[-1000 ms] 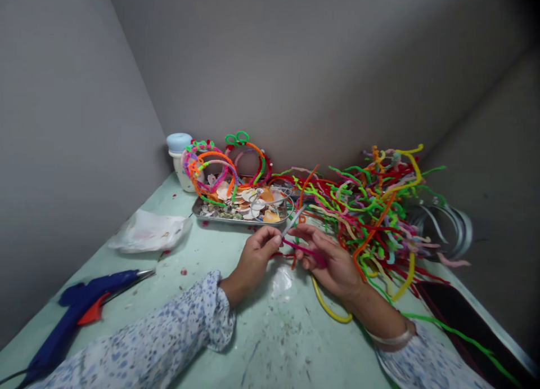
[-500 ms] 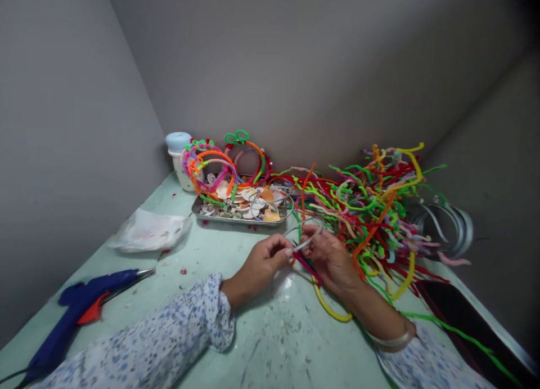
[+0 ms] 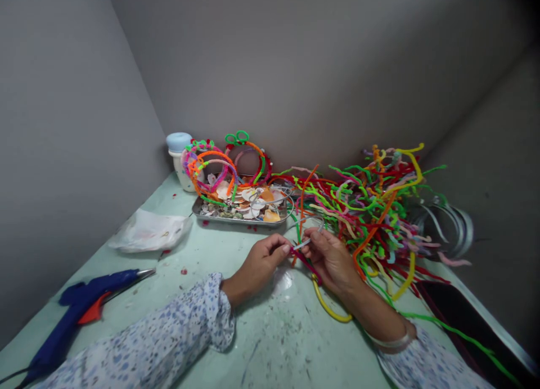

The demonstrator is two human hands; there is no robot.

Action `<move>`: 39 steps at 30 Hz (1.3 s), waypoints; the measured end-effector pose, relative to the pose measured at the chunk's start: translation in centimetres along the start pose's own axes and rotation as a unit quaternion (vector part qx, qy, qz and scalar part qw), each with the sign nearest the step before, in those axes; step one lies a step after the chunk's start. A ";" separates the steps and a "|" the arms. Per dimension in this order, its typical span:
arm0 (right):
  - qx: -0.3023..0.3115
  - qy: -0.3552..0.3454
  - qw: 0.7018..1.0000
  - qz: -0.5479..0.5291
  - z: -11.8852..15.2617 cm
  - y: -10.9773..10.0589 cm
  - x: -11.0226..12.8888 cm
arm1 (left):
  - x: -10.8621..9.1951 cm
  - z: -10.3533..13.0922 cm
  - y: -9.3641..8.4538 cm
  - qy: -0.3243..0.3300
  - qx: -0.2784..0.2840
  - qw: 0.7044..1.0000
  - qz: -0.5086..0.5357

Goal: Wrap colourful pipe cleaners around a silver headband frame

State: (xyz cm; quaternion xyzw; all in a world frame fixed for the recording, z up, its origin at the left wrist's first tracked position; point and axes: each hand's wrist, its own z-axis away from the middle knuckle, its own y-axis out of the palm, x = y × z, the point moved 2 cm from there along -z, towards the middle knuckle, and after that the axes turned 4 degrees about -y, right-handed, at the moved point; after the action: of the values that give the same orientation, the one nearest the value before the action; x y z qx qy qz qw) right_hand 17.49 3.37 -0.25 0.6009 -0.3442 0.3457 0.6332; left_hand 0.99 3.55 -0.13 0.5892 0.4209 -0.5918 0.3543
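My left hand (image 3: pixel 258 265) pinches the end of a thin grey-white headband (image 3: pixel 302 244), thumb against fingers, at the middle of the table. Just to its right, my right hand (image 3: pixel 333 259) is closed on the same band. A magenta pipe cleaner (image 3: pixel 307 265) runs from the left fingertips down under the right hand. Below the right hand a yellow pipe cleaner (image 3: pixel 327 306) curves on the table. Orange and green strands stand up behind the fingers.
A metal tray (image 3: pixel 240 220) of shells carries decorated headbands (image 3: pixel 211 169), with a lidded jar (image 3: pixel 179 158) behind. At left are a plastic bag (image 3: pixel 147 231) and a blue glue gun (image 3: pixel 76 304). Tangled pipe cleaners (image 3: pixel 363 209), grey bands (image 3: pixel 459 231) and a dark flat object (image 3: pixel 472 332) lie right.
The fingers of my right hand have shifted slightly along the band, and its thumb lies more over it. The tip of the upright orange strand leans further right.
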 end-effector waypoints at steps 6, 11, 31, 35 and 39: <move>0.000 -0.001 1.000 0.004 0.0 0.0 -0.1 | -0.2 0.0 0.1 -0.007 0.017 1.000 0.020; 0.003 0.001 1.000 0.010 0.0 0.0 0.0 | -0.6 0.2 0.3 -0.014 0.018 0.999 0.024; 0.026 -0.005 1.000 0.006 -0.2 0.0 -0.2 | -0.5 0.2 0.4 -0.017 0.034 0.999 0.014; 0.035 -0.011 0.999 0.001 -0.2 -0.1 -0.3 | -0.1 0.1 0.5 -0.023 0.040 0.998 0.038; 0.040 -0.009 0.999 -0.005 -0.1 -0.3 -0.4 | 0.0 0.2 0.6 -0.026 0.044 0.997 0.049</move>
State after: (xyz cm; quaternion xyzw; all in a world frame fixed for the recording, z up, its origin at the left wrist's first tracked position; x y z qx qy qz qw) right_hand 17.52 3.48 -0.73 0.6305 -0.3329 0.3503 0.6074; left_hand 1.51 3.12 -0.18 0.6086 0.3553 -0.6069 0.3673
